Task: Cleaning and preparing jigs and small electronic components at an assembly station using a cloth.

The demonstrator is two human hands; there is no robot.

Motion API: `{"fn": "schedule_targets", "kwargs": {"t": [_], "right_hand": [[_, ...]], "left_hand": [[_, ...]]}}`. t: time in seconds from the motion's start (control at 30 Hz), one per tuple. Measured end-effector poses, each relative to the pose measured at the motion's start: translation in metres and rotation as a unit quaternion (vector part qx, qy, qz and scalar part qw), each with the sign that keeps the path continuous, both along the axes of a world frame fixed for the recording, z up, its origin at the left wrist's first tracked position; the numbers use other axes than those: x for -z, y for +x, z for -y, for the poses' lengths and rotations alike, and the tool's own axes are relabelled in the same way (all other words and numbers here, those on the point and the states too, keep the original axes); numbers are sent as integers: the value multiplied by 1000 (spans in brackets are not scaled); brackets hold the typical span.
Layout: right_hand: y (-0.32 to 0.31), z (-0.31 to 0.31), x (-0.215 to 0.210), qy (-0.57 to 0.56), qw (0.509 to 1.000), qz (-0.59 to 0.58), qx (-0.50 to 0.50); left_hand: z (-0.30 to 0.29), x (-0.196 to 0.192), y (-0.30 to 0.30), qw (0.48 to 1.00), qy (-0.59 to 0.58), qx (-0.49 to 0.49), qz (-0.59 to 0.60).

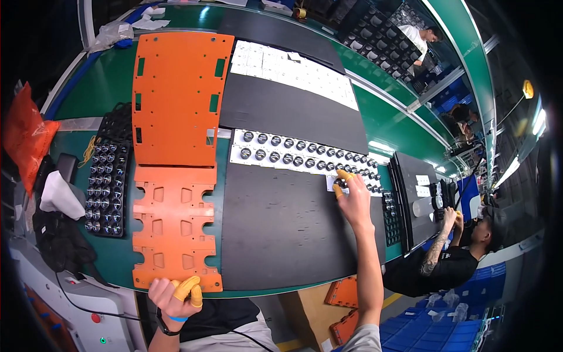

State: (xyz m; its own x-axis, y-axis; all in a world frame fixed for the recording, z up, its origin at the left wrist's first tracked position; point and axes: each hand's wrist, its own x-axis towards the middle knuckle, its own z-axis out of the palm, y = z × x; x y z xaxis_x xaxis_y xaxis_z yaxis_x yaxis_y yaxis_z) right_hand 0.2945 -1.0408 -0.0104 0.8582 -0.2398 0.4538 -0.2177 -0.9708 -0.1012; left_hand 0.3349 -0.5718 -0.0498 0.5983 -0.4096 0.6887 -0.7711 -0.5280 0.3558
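My right hand, with yellow finger cots on thumb and finger, pinches a dark round cap-like part on a small white square card. It is over the black mat, just below two rows of black round caps on white cards. My left hand, also in yellow finger cots, is curled at the near edge of the orange slotted plate; whatever its fingers hold, if anything, is hidden. Beyond that lies a larger flat orange panel.
A black tray of shiny round parts stands left of the orange plates, and another black tray right of the mat. White cards lie farther back. A co-worker works at the right. A cardboard box stands below the table edge.
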Motion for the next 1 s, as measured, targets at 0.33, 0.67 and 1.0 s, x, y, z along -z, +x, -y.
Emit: {"fn": "schedule_targets", "kwargs": {"t": [0.33,0.67,1.0], "right_hand": [[11,-5,-5,32,999,35,6],[183,-7,-18,45,989,105,-88],[370,26,23,107,992,-17,67]], "left_hand": [[-1,0,1,1000,1,-1,-12],[-7,-2,8,1000,17,10,-13],[2,-24,17,999,3,39,3]]}}
